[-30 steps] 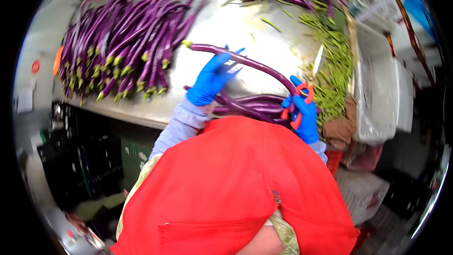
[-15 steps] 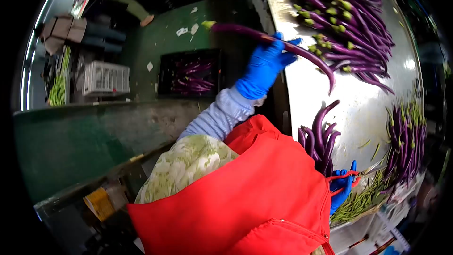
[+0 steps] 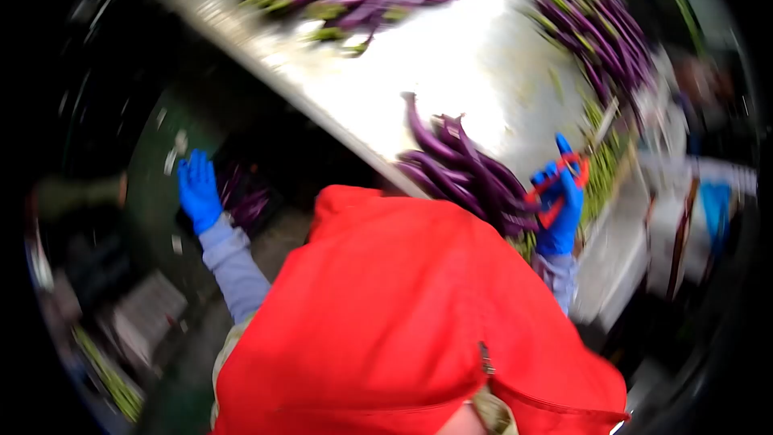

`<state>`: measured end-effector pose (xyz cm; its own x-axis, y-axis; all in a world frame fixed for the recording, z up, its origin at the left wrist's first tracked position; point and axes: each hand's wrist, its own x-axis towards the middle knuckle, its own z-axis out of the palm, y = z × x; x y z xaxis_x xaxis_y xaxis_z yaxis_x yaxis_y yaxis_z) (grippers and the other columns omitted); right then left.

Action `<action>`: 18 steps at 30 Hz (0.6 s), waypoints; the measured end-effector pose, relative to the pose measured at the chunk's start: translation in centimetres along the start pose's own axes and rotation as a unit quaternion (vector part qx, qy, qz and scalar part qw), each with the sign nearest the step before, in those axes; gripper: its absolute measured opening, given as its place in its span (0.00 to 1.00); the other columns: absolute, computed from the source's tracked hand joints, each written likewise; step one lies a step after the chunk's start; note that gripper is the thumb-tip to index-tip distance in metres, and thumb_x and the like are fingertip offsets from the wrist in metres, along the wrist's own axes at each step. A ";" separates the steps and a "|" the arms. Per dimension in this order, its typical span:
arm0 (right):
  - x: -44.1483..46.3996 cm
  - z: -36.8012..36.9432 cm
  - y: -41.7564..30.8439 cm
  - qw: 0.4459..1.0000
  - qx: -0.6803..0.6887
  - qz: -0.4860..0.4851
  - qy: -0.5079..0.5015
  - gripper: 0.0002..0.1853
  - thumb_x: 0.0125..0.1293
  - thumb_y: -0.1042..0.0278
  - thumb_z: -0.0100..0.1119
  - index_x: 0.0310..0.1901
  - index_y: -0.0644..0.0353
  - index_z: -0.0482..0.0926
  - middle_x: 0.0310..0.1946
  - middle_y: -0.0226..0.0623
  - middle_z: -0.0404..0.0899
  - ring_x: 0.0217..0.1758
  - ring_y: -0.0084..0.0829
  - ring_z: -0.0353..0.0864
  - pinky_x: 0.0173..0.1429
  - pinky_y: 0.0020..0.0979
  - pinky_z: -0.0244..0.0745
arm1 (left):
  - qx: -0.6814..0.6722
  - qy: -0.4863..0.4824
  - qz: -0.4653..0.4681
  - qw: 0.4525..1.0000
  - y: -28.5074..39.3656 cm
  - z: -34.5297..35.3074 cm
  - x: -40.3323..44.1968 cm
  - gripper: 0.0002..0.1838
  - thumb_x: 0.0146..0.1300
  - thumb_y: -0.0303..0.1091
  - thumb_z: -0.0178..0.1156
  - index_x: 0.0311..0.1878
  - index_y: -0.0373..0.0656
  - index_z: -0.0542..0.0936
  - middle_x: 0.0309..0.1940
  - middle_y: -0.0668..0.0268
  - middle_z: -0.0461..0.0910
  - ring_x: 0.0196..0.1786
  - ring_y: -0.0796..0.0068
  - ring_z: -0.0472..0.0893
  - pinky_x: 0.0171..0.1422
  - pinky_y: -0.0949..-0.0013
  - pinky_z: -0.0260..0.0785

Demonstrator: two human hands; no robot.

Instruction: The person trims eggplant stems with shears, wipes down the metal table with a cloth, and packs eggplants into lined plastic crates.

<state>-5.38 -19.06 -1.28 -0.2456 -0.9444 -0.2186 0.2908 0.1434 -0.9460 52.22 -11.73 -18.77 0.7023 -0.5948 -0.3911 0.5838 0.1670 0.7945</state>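
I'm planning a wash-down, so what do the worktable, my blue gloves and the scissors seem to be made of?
Worktable: probably bare metal, shiny, given its silvery glare.
Gloves: likely thin rubber, evenly blue and close-fitting; finish unclear.
Scissors: handles possibly smooth plastic, being solid red; blades probably metal, pale but blurred.

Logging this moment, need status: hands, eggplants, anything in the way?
Left hand open, apparently empty, off the table. Right hand holding red-handled scissors. Nearest eggplants piled beside it. No obstruction evident.

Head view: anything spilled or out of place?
Yes: pale scraps lie loose on the floor, like litter. One green sliver lies on the table apart from the green trimmings. Too blurred to judge damage.
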 end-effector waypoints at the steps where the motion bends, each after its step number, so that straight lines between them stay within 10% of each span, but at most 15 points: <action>1: -0.4 -1.3 -0.2 0.999 0.005 -0.018 0.027 0.30 0.67 0.71 0.54 0.69 0.68 0.59 0.29 0.27 0.70 0.31 0.21 0.70 0.41 0.27 0.71 | 0.021 -0.044 0.009 0.999 -0.6 4.7 -1.4 0.24 0.75 0.40 0.43 0.68 0.39 0.62 0.68 0.46 0.64 0.72 0.54 0.63 0.76 0.55 0.54; 5: -3.4 -7.6 0.0 0.984 0.007 -0.102 0.147 0.29 0.67 0.71 0.53 0.68 0.68 0.59 0.31 0.29 0.72 0.32 0.23 0.74 0.41 0.27 0.73 | 0.187 -0.341 -0.015 0.921 -6.1 23.7 -11.2 0.19 0.71 0.31 0.50 0.63 0.36 0.68 0.57 0.55 0.76 0.59 0.64 0.76 0.69 0.63 0.64; 10: -11.2 -12.9 3.7 0.936 0.078 -0.158 0.306 0.30 0.67 0.71 0.53 0.68 0.70 0.58 0.32 0.31 0.74 0.32 0.25 0.76 0.41 0.27 0.75 | 0.368 -0.706 -0.096 0.597 -14.0 32.1 -23.5 0.19 0.67 0.34 0.58 0.59 0.37 0.73 0.55 0.61 0.77 0.58 0.68 0.76 0.64 0.69 0.66; 12: -13.8 -13.3 5.6 0.918 0.084 -0.152 0.357 0.30 0.67 0.71 0.53 0.69 0.69 0.58 0.31 0.31 0.74 0.32 0.25 0.76 0.41 0.28 0.74 | 0.350 -0.827 0.008 0.439 -19.5 32.9 -26.0 0.24 0.64 0.37 0.62 0.61 0.39 0.71 0.57 0.57 0.74 0.61 0.64 0.73 0.64 0.63 0.66; 15: -16.9 -12.6 7.3 0.892 0.131 -0.140 0.410 0.31 0.67 0.71 0.53 0.69 0.69 0.57 0.31 0.30 0.74 0.31 0.25 0.75 0.41 0.28 0.74 | 0.386 -0.833 0.291 0.268 -23.9 33.7 -30.4 0.35 0.52 0.49 0.69 0.59 0.39 0.71 0.56 0.51 0.70 0.55 0.49 0.74 0.60 0.55 0.68; 18: -18.3 -12.3 9.1 0.876 0.168 -0.137 0.431 0.31 0.66 0.71 0.53 0.69 0.69 0.58 0.30 0.31 0.74 0.31 0.24 0.75 0.40 0.27 0.74 | 0.493 -0.811 0.279 0.148 -26.9 34.6 -32.4 0.38 0.50 0.56 0.67 0.61 0.45 0.70 0.50 0.51 0.73 0.51 0.48 0.74 0.57 0.52 0.67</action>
<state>-9.65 3.16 -8.82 -0.9133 -0.3355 -0.2308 0.3320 -0.2854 -0.8991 -0.36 -24.18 -11.38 -0.9584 -0.2454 -0.1460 -0.2855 0.8251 0.4875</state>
